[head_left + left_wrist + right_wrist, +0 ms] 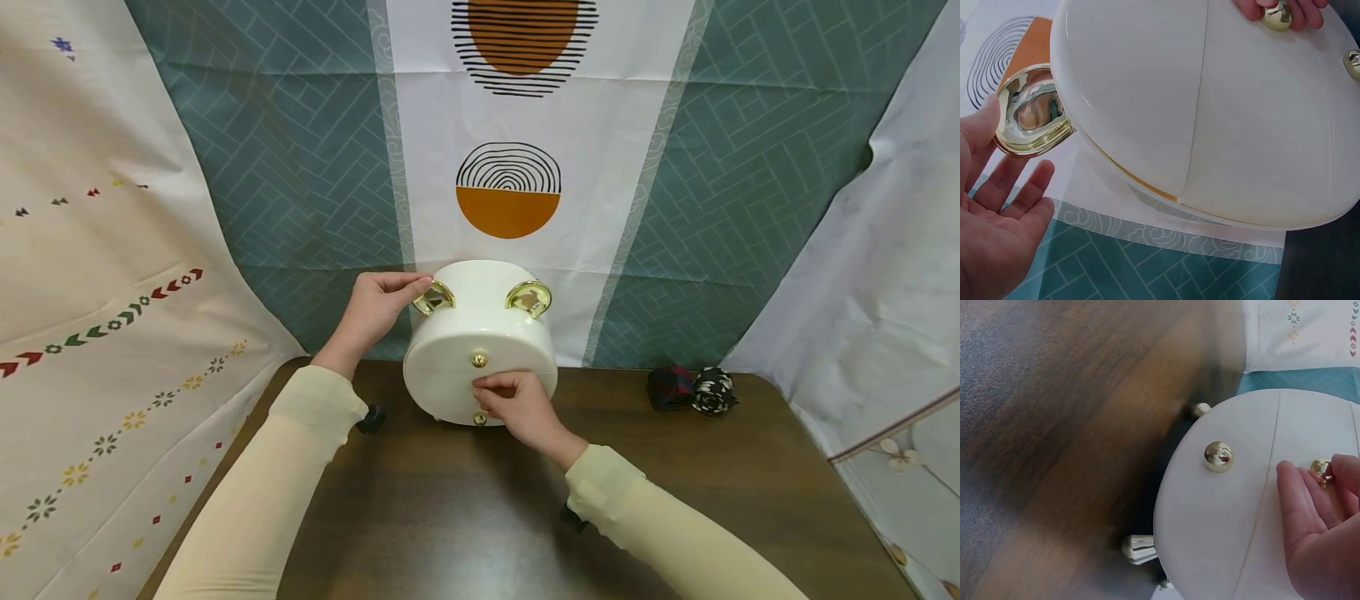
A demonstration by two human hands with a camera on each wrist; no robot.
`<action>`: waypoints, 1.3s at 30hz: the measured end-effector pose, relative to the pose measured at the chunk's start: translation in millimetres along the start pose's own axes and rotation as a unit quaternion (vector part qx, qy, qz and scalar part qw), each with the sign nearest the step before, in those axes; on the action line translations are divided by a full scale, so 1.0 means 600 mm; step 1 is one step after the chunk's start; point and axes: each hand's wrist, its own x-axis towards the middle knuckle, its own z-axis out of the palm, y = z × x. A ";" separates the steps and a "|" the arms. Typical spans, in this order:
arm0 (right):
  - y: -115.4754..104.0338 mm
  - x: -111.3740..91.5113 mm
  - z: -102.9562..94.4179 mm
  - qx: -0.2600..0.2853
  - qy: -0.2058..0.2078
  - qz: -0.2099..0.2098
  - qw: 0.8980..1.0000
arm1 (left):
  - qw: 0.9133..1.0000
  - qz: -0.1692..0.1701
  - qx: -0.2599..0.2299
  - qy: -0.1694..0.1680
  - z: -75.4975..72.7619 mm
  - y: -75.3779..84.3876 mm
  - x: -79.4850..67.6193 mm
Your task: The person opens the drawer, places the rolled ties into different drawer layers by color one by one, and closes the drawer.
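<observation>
A glossy white round box (480, 333) stands at the table's back edge, with two gold ear-shaped pieces on top and gold knobs down its front. Seams (1196, 112) cross that front face. Thumb and index finger of my left hand (378, 308) pinch the left gold ear (1034, 112); the other fingers spread below it. My right hand (521, 408) pinches the middle knob (1320, 467), mostly covered by fingertips. Above that sits the top knob (479, 359), and below it the bottom knob (1218, 456). The right gold ear (529, 298) is untouched.
Two rolled cloths, one dark red and navy (670, 387), one black and white (714, 392), lie at the back right of the dark wooden table (450, 517). A patterned curtain (652, 208) hangs directly behind the box. Short gold feet (1141, 548) stick out beneath it.
</observation>
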 end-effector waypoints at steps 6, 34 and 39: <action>0.001 -0.001 -0.001 0.000 0.010 0.004 1.000 | 1.000 0.005 0.002 -0.002 0.001 0.000 0.001; 0.005 -0.007 -0.002 0.004 0.010 0.012 1.000 | 1.000 0.017 0.011 -0.006 0.000 -0.001 -0.001; 0.005 -0.008 -0.001 0.005 0.009 0.012 1.000 | 1.000 0.016 0.012 -0.004 -0.001 -0.003 0.000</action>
